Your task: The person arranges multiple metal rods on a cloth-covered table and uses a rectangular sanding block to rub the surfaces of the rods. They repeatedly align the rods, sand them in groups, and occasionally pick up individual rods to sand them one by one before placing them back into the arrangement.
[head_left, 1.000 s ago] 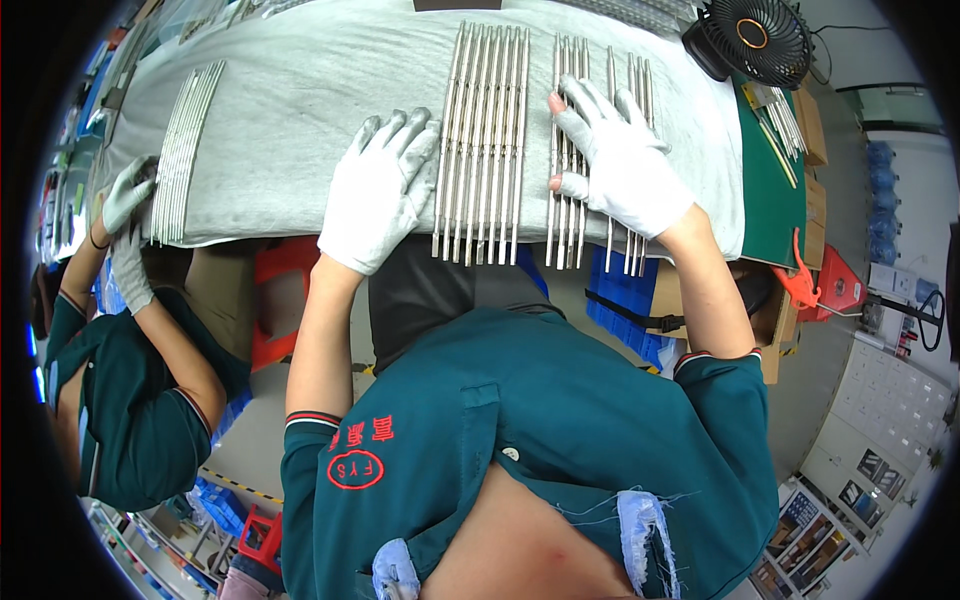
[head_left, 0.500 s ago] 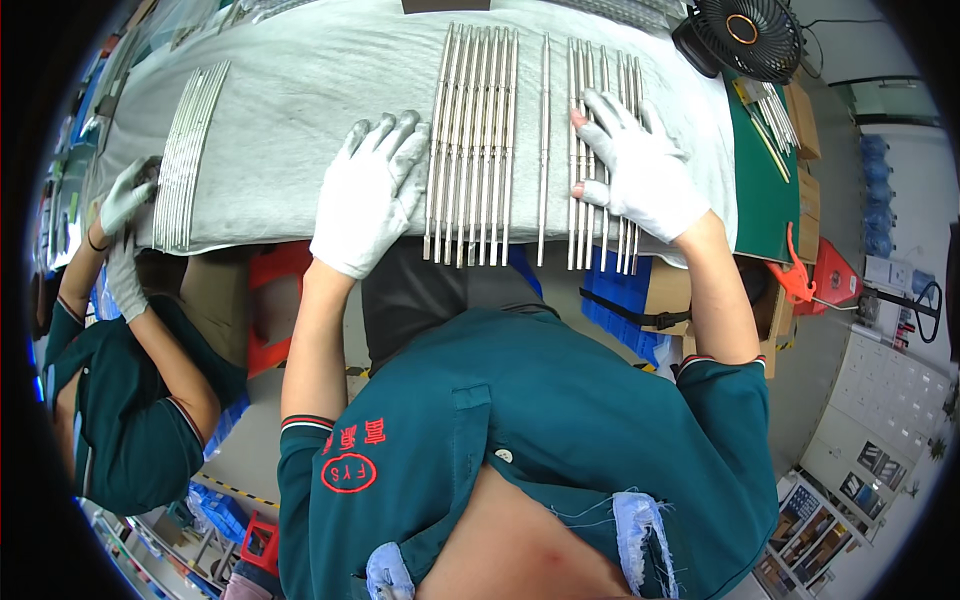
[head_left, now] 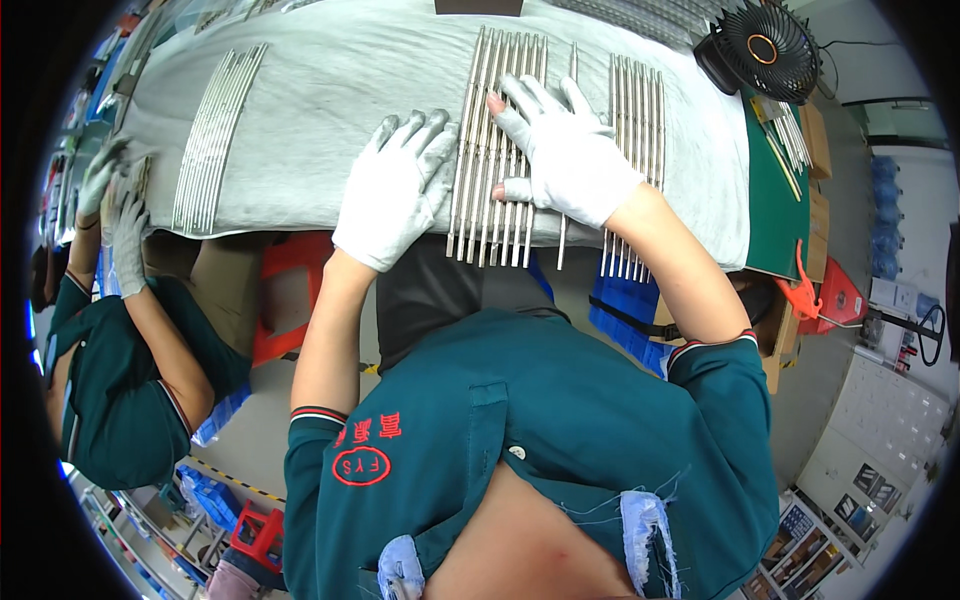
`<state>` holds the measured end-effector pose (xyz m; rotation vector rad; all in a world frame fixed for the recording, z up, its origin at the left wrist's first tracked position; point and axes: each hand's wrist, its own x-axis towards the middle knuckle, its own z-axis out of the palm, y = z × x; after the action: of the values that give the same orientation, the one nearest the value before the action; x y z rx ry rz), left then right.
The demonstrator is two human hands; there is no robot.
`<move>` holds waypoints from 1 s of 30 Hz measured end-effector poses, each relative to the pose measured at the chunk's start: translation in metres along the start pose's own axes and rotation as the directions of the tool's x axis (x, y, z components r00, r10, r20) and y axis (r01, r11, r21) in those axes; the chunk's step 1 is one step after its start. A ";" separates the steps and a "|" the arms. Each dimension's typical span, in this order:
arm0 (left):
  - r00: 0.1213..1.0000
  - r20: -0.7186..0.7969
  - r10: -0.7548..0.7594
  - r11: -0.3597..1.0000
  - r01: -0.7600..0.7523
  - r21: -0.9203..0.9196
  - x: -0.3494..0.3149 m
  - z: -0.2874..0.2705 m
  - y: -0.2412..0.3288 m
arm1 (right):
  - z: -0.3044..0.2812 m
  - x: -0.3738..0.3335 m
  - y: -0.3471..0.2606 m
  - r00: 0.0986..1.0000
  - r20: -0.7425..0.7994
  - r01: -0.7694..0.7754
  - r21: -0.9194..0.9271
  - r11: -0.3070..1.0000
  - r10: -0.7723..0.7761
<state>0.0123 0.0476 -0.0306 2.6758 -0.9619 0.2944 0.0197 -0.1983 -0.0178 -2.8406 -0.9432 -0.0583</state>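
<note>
1. Shirt (head_left: 560,400) in dark green sits nearest to me, two bare forearms (head_left: 325,350) reaching out from its short sleeves.
2. I see the white-gloved left hand (head_left: 395,195) palm down and flat, fingers nearly together and grasping nothing, just beside the left edge of a row of metal rods (head_left: 487,180).
3. I have the right hand (head_left: 575,165), gloved too, splayed wide over the right part of that row, two fingertips bare; I cannot tell how firmly it bears on the metal.
4. The row points away from me, near ends jutting past the edge of the bench (head_left: 310,170). A single rod (head_left: 562,240) runs partly beneath the right hand; right of it lies a separate rod group (head_left: 633,130).
5. Well to the left, I spot thin silvery rods (head_left: 215,140) on the grey covering, and past them a co-worker's gloved hands (head_left: 127,245).
6. Farthest off, I make out a black fan (head_left: 765,50) at the right.
</note>
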 end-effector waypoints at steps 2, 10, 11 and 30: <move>1.000 0.011 -0.001 1.000 0.001 -0.001 0.000 -0.001 0.000 | 0.004 0.000 0.003 1.000 0.016 -0.002 -0.033 0.999 0.002; 1.000 -0.008 -0.001 1.000 0.001 0.003 -0.001 -0.001 0.000 | -0.007 -0.017 0.011 0.993 0.095 -0.065 -0.092 0.994 0.074; 1.000 -0.025 0.007 1.000 -0.007 0.018 0.000 -0.001 0.001 | -0.007 -0.018 0.012 0.993 0.094 -0.063 -0.096 0.993 0.072; 1.000 0.001 -0.006 1.000 0.006 0.003 -0.001 0.001 -0.001 | -0.015 -0.039 0.027 0.992 0.093 -0.064 -0.158 0.985 0.080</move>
<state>0.0122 0.0484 -0.0318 2.6811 -0.9541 0.2936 0.0041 -0.2449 -0.0095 -3.0438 -0.8897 0.0182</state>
